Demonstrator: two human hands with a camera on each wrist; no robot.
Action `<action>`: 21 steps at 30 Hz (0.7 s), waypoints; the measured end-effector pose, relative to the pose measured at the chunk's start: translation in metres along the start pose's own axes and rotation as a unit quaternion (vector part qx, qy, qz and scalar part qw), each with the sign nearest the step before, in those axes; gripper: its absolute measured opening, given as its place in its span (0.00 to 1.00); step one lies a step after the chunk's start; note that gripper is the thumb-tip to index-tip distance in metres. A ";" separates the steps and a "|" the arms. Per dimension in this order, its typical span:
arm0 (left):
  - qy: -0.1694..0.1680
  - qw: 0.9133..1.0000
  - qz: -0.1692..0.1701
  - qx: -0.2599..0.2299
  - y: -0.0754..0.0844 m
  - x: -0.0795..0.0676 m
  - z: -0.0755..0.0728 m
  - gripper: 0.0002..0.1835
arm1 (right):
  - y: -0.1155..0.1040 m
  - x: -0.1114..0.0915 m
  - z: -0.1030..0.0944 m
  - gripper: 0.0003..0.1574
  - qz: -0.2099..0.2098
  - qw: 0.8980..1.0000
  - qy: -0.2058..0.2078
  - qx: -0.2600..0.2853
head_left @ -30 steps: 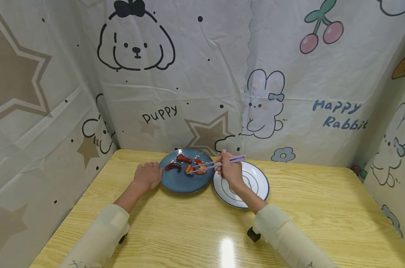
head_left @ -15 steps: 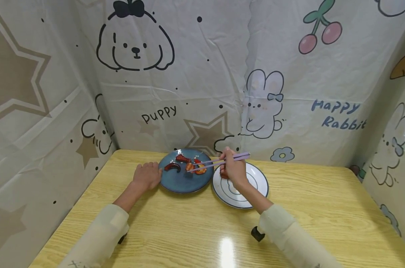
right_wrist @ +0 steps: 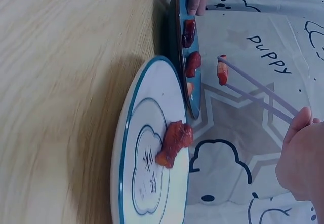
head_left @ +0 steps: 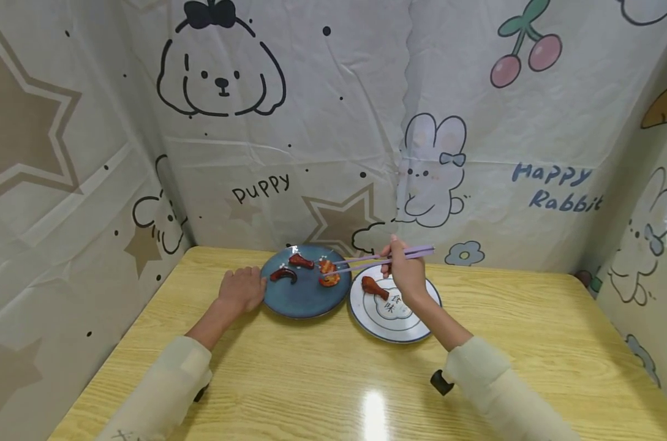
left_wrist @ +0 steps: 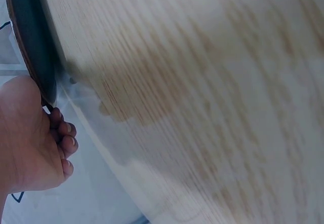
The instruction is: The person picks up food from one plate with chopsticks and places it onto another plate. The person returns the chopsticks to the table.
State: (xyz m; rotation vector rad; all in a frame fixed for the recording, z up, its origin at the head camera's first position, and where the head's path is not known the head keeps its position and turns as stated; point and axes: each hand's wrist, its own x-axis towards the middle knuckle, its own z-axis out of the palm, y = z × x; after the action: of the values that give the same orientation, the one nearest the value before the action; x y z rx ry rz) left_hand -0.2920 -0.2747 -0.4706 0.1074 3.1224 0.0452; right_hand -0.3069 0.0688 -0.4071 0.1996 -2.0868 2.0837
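My right hand [head_left: 406, 269] holds purple chopsticks [head_left: 420, 252], their tips over the right part of a blue plate [head_left: 305, 306]. Between the tips is a small red-and-orange food piece [right_wrist: 222, 71], raised off the plate in the right wrist view. On the blue plate lie a dark curved piece [head_left: 284, 275], a red drumstick-shaped piece [head_left: 302, 261] and an orange piece [head_left: 329, 281]. My left hand [head_left: 242, 289] grips that plate's left rim, fingers curled at its underside in the left wrist view. A brown drumstick [head_left: 375, 288] rests on the white plate [head_left: 399, 334].
Both plates stand side by side near the back edge of a wooden table [head_left: 289, 380]. A printed cloth [head_left: 245, 141] hangs behind and along both sides. Black camera mounts [head_left: 441, 382] sit at the wrists.
My right hand has moved right, uncovering the drumstick on the white plate. The chopstick tips have carried the food piece rightward over the blue plate. My left hand stays at the rim.
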 end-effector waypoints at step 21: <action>-0.005 1.000 -0.005 -0.011 -0.001 0.000 0.000 0.19 | -0.005 0.002 -0.039 0.27 -0.016 0.999 0.018 -0.031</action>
State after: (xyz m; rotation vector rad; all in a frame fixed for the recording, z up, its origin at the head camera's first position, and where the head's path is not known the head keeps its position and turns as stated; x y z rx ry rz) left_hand -0.2919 -0.2756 -0.4710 0.0911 3.1114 0.0784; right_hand -0.3066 0.1083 -0.4022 0.1822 -2.1107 1.9860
